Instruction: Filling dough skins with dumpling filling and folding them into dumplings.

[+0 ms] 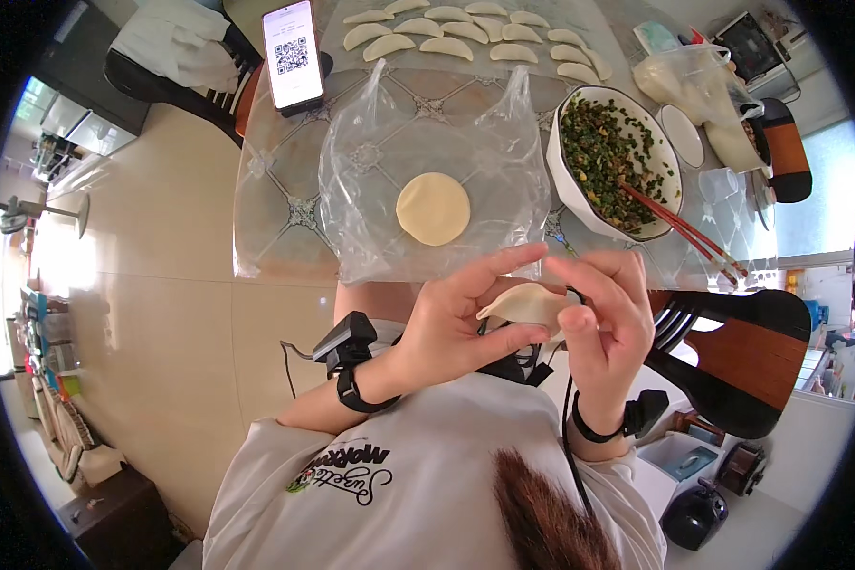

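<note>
A folded, half-moon dumpling (527, 305) is in my left hand (456, 324), above my lap at the table's near edge. The left thumb lies along its lower side, and the other fingers are behind it. My right hand (609, 310) is at the dumpling's right end, its thumb and index finger spread apart. Whether its hidden fingers touch the dough I cannot tell. Beyond the hands, a round dough wrapper (433, 209) lies flat on a clear plastic bag (356, 178) spread on the table.
A white bowl (557, 160) of chopped green filling (605, 157) stands right, with red chopsticks (684, 231) resting in it and sticking out over the rim. Several dumplings (447, 48) lie at the back. A phone (292, 57) stands at back left; a chair (748, 356) is at right.
</note>
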`<move>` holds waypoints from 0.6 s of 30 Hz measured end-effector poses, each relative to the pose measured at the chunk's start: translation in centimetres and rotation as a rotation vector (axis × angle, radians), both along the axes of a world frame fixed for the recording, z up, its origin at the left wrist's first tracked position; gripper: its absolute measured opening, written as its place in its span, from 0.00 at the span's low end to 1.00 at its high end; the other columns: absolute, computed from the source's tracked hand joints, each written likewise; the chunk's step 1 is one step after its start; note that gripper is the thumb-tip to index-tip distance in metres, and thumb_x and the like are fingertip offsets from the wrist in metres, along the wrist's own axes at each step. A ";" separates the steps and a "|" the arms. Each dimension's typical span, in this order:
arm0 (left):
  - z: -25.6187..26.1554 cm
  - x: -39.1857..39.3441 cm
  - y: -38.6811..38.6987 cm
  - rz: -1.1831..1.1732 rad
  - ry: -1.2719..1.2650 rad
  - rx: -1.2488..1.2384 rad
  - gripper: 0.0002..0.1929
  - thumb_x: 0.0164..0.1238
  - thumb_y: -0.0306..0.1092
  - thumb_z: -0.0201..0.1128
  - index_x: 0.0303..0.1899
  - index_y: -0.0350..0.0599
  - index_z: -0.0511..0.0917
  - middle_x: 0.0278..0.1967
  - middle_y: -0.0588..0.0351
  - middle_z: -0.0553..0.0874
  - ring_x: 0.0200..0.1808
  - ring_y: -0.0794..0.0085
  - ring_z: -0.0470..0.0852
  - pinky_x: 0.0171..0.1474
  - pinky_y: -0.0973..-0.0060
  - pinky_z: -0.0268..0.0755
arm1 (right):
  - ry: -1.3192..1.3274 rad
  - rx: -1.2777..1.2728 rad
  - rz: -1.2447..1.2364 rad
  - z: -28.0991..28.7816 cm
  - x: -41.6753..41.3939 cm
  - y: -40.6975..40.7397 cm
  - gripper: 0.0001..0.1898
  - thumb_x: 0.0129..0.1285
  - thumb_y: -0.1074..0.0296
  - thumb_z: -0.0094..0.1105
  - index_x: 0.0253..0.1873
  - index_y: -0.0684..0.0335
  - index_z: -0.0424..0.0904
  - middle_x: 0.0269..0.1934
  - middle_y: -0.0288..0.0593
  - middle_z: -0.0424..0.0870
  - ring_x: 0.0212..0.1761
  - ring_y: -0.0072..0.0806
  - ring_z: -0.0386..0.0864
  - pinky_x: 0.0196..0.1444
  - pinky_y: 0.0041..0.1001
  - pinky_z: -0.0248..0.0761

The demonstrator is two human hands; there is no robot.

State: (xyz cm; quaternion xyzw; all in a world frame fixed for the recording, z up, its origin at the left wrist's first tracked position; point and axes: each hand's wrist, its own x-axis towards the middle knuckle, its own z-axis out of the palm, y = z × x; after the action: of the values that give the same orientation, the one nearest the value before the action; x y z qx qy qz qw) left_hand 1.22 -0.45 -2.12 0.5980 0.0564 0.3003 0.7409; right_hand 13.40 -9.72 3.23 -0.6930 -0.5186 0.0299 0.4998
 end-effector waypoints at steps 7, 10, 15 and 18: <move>0.3 -0.7 0.2 0.041 0.099 0.069 0.29 0.59 0.24 0.66 0.62 0.38 0.66 0.45 0.55 0.84 0.45 0.81 0.80 0.46 0.81 0.73 | -0.137 -0.053 0.080 -0.5 0.3 0.1 0.08 0.50 0.66 0.68 0.36 0.60 0.82 0.32 0.36 0.77 0.33 0.32 0.69 0.35 0.27 0.64; 0.0 -0.8 0.2 -0.057 0.072 -0.172 0.27 0.56 0.26 0.69 0.58 0.35 0.70 0.50 0.53 0.80 0.50 0.74 0.79 0.53 0.77 0.73 | -0.145 -0.030 0.061 -0.2 0.2 0.3 0.09 0.49 0.66 0.69 0.35 0.60 0.82 0.30 0.36 0.77 0.32 0.32 0.69 0.34 0.27 0.63; 0.3 -1.1 0.3 -0.030 0.119 -0.162 0.20 0.58 0.26 0.67 0.53 0.35 0.75 0.47 0.54 0.82 0.47 0.76 0.80 0.50 0.78 0.74 | -0.118 -0.059 0.027 0.5 -0.4 1.1 0.07 0.49 0.67 0.69 0.34 0.59 0.83 0.29 0.35 0.77 0.31 0.31 0.69 0.34 0.26 0.63; 0.1 -1.1 0.7 -0.049 0.141 0.016 0.18 0.59 0.26 0.67 0.51 0.34 0.76 0.44 0.55 0.83 0.46 0.77 0.80 0.48 0.80 0.74 | -0.117 -0.074 0.081 -0.3 -0.2 1.0 0.09 0.50 0.65 0.68 0.36 0.59 0.84 0.31 0.36 0.76 0.33 0.31 0.69 0.36 0.26 0.63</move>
State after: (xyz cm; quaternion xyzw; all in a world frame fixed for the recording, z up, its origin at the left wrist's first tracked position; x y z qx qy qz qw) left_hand 0.09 0.21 -1.97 0.6247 0.0916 0.2397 0.7375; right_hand 13.22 -8.74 2.98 -0.6901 -0.5730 0.0286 0.4411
